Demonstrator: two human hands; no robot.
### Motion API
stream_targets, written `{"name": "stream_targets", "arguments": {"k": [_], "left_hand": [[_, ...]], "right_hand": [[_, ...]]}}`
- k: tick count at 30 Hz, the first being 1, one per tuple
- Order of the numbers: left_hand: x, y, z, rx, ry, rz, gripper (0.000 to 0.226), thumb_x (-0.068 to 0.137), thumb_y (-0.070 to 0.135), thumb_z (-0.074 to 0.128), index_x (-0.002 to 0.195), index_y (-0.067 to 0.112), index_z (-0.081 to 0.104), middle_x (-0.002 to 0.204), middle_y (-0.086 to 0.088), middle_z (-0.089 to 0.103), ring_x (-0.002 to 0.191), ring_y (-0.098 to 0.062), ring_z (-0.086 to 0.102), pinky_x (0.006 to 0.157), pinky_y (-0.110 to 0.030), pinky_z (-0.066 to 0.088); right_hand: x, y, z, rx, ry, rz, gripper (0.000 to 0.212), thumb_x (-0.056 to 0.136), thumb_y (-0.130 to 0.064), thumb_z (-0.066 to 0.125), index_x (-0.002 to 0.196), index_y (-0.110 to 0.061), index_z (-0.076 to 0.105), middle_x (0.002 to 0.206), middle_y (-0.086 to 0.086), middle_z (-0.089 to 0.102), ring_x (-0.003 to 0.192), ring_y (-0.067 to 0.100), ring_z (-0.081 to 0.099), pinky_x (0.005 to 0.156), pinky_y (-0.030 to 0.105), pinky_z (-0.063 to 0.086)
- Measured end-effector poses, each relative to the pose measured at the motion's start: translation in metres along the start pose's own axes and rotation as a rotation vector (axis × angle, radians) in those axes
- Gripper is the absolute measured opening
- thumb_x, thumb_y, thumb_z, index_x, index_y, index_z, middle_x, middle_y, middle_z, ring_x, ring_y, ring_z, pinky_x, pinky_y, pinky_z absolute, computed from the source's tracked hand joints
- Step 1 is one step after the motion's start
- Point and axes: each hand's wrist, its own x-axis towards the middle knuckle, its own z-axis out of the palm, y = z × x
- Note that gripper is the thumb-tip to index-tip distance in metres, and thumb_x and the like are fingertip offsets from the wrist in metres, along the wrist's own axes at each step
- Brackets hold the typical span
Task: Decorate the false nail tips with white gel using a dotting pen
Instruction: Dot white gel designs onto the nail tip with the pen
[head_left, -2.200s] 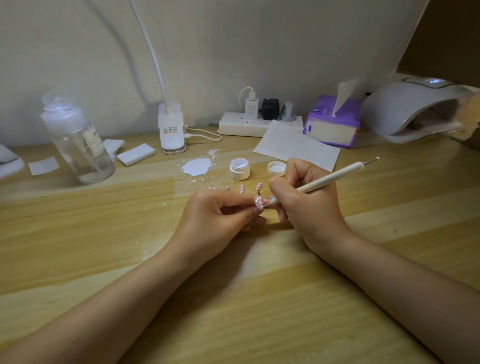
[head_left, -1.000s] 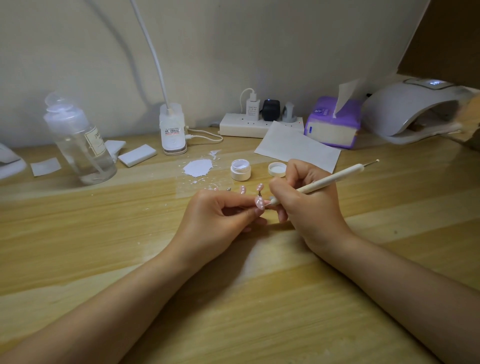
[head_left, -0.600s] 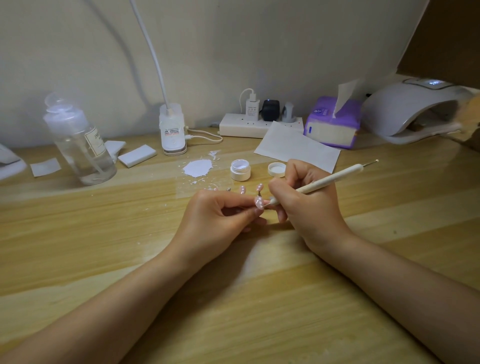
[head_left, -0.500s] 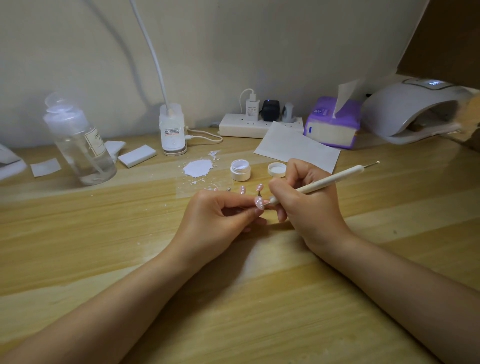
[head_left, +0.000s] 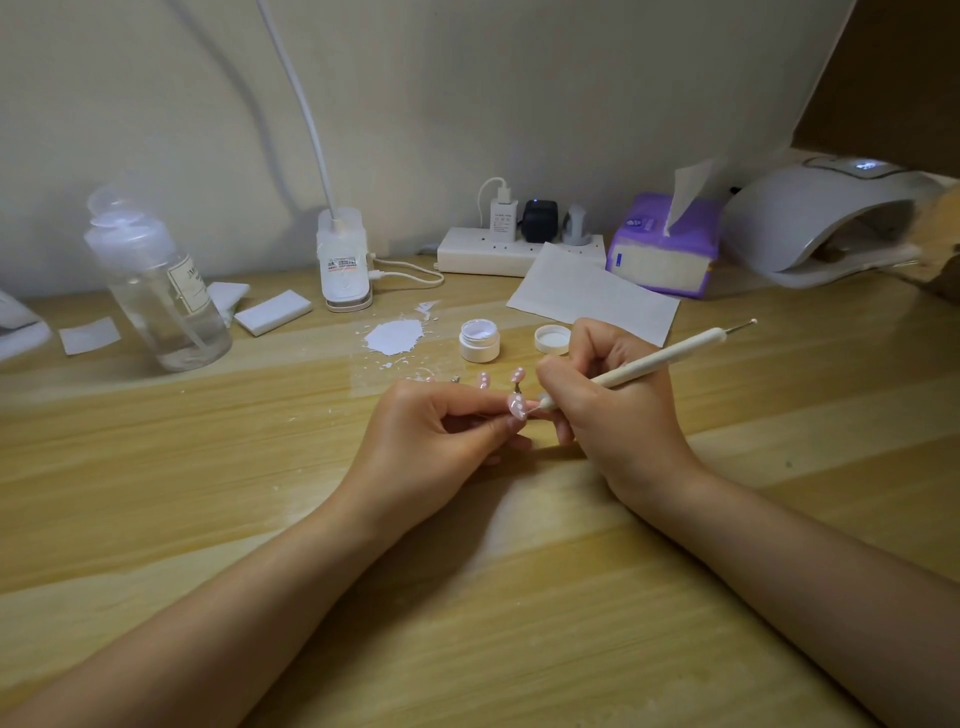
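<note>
My left hand (head_left: 431, 436) pinches a pink false nail tip (head_left: 516, 406) with white dots on it, held just above the wooden desk. My right hand (head_left: 608, 405) grips a white dotting pen (head_left: 670, 357), and the pen's lower tip touches that nail. Two more dotted pink nail tips (head_left: 483, 380) (head_left: 518, 375) stand on the desk just behind my fingers. An open jar of white gel (head_left: 479, 340) sits behind them with its lid (head_left: 552, 339) lying to the right.
A white smear (head_left: 393, 336) marks the desk left of the jar. A clear bottle (head_left: 156, 283) stands far left, a lamp base (head_left: 344, 260) and power strip (head_left: 488, 252) at the back, a tissue pack (head_left: 662, 249), paper sheet (head_left: 592, 293) and nail lamp (head_left: 826, 223) to the right.
Both hands stay in place over the nail tip. Only the pen's upper end shifts slightly.
</note>
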Motion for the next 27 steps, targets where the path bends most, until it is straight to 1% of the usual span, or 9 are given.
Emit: {"name": "stream_targets", "arguments": {"k": [4,9,12,14,19,21,23,25,27], "left_hand": [[0.000,-0.001,0.000,0.004,0.008,-0.003,0.030,0.077,0.005,0.068,0.070,0.033,0.074,0.072,0.005,0.073,0.069,-0.008,0.070,0.057,-0.014,0.052],[-0.001,0.000,0.000,-0.021,0.021,-0.013,0.028,0.077,0.005,0.068,0.071,0.031,0.074,0.073,0.000,0.072,0.067,-0.008,0.070,0.060,-0.017,0.054],[-0.001,0.000,0.000,-0.036,0.018,-0.018,0.016,0.077,0.007,0.068,0.077,0.021,0.074,0.074,0.000,0.073,0.068,-0.010,0.070,0.060,-0.018,0.055],[-0.001,0.001,0.000,-0.060,0.025,-0.020,0.009,0.074,0.011,0.069,0.079,0.016,0.074,0.075,-0.001,0.073,0.068,-0.012,0.070,0.062,-0.020,0.056],[-0.003,0.005,0.000,-0.076,0.037,-0.005,0.016,0.069,0.023,0.067,0.081,0.015,0.074,0.078,0.001,0.073,0.069,-0.012,0.070,0.060,-0.027,0.058],[-0.002,0.004,0.000,-0.070,0.047,0.007,0.016,0.071,0.022,0.067,0.082,0.013,0.074,0.078,0.000,0.072,0.068,-0.011,0.070,0.055,-0.022,0.055],[-0.001,0.004,-0.001,-0.067,0.052,0.019,0.014,0.074,0.014,0.067,0.085,0.009,0.073,0.075,0.002,0.072,0.066,-0.010,0.070,0.053,-0.017,0.051],[-0.001,0.004,-0.001,-0.058,0.053,0.031,0.012,0.077,0.007,0.066,0.088,0.008,0.072,0.074,0.005,0.073,0.066,-0.009,0.069,0.054,-0.012,0.048],[-0.002,0.004,-0.002,-0.038,0.046,0.051,0.013,0.077,0.014,0.064,0.088,0.012,0.072,0.071,0.007,0.072,0.066,-0.005,0.069,0.056,-0.010,0.047]], "right_hand": [[-0.001,-0.001,0.000,0.001,-0.018,-0.004,0.026,0.064,-0.009,0.054,0.050,-0.015,0.033,0.031,-0.006,0.035,0.027,0.005,0.037,0.036,0.013,0.031],[-0.001,-0.004,-0.004,0.063,0.082,-0.074,0.042,0.081,0.007,0.057,0.053,-0.015,0.034,0.034,-0.007,0.038,0.030,0.005,0.039,0.036,0.013,0.034],[0.000,-0.010,-0.004,0.083,0.118,-0.105,0.036,0.086,-0.019,0.062,0.058,-0.015,0.040,0.037,-0.002,0.049,0.032,0.005,0.044,0.040,0.015,0.038],[0.002,-0.014,-0.004,0.092,0.111,-0.081,0.033,0.080,-0.040,0.055,0.062,-0.015,0.045,0.038,0.001,0.054,0.030,0.005,0.042,0.038,0.013,0.035],[0.007,-0.015,-0.009,0.011,0.108,-0.061,0.043,0.077,-0.050,0.047,0.059,-0.013,0.057,0.030,0.000,0.044,0.026,0.005,0.039,0.038,0.011,0.034],[0.009,-0.015,-0.012,-0.016,0.050,-0.087,0.033,0.077,-0.045,0.054,0.059,-0.018,0.057,0.038,0.001,0.053,0.033,0.005,0.046,0.042,0.013,0.038],[0.012,-0.015,-0.015,-0.052,-0.039,-0.118,0.019,0.075,-0.036,0.069,0.065,-0.026,0.056,0.054,0.001,0.063,0.050,0.010,0.058,0.050,0.023,0.048],[0.011,-0.015,-0.017,-0.144,-0.145,-0.167,0.024,0.069,-0.024,0.076,0.075,-0.026,0.053,0.068,-0.005,0.068,0.068,0.008,0.064,0.063,0.031,0.053],[0.009,-0.015,-0.017,-0.226,-0.248,-0.192,0.032,0.066,-0.022,0.076,0.083,-0.024,0.049,0.078,-0.013,0.069,0.079,0.003,0.064,0.071,0.030,0.054]]}}
